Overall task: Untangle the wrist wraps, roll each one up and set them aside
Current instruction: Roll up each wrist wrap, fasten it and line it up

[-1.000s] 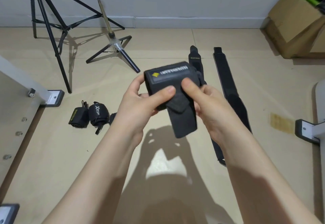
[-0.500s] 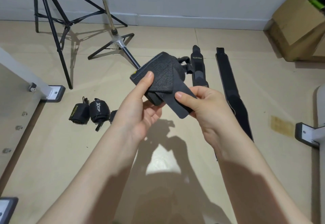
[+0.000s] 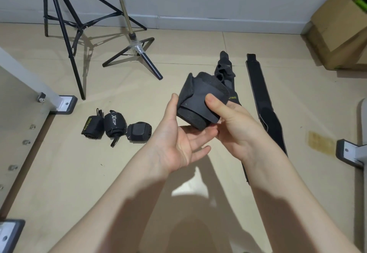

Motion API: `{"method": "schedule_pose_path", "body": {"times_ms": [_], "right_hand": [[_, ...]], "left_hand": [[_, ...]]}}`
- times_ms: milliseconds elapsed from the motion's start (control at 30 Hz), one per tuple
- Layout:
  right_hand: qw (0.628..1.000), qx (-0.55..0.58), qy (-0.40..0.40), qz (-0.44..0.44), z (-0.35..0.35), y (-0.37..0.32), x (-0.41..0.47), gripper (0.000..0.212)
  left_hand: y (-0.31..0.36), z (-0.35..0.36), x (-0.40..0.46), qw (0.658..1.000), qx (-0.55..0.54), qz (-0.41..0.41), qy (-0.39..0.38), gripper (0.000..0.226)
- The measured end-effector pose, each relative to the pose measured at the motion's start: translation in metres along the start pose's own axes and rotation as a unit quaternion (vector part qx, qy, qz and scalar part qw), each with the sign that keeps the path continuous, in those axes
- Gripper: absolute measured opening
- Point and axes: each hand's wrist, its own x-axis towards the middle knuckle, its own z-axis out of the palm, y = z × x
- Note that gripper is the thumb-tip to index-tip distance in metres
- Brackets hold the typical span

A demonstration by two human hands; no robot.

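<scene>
Since the earlier frame the roll (image 3: 200, 103) had turned in the hands: loose tail flap gone, now wrapped down over the body, spiral end facing me low-right. I saw it held in mid-air above the floor (image 3: 59, 173), centre of view. Left hand (image 3: 178, 141) cupped it from below-left, thumb up against the side, fingers partly curled under. Right hand (image 3: 232, 125) pinched it, thumb pressing the tail flat on top, fingers underneath.

Progress: three rolls (image 3: 117, 128) already parked on the floor to the left, side by side. This was the fourth, looked nearly closed. Left to do: one wrap (image 3: 227, 72) bunched behind the hands, one strap (image 3: 262, 101) lying flat and straight, right.

Roll axis ran from near-right to far-left, tilted upward away from me.
</scene>
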Motion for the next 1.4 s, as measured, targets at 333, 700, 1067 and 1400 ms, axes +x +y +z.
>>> {"method": "schedule_pose_path", "body": {"times_ms": [333, 700, 1067, 1400], "right_hand": [[0.992, -0.012, 0.119, 0.027, 0.008, 0.013, 0.005, 0.057], [0.993, 0.000, 0.107, -0.043, -0.009, 0.005, 0.005, 0.042], [0.939, -0.274, -0.097, -0.183, -0.030, -0.006, 0.006, 0.105], [0.979, -0.204, -0.003, -0.030, -0.032, 0.038, 0.033, 0.045]], "left_hand": [[-0.009, 0.006, 0.001, 0.964, 0.099, 0.232, 0.079, 0.058], [0.004, -0.002, 0.012, 0.953, 0.184, 0.219, 0.102, 0.036], [0.026, -0.018, 0.011, 0.989, 0.149, 0.007, 0.001, 0.049], [0.032, -0.056, 0.027, 0.976, 0.215, -0.003, 0.020, 0.042]]}}
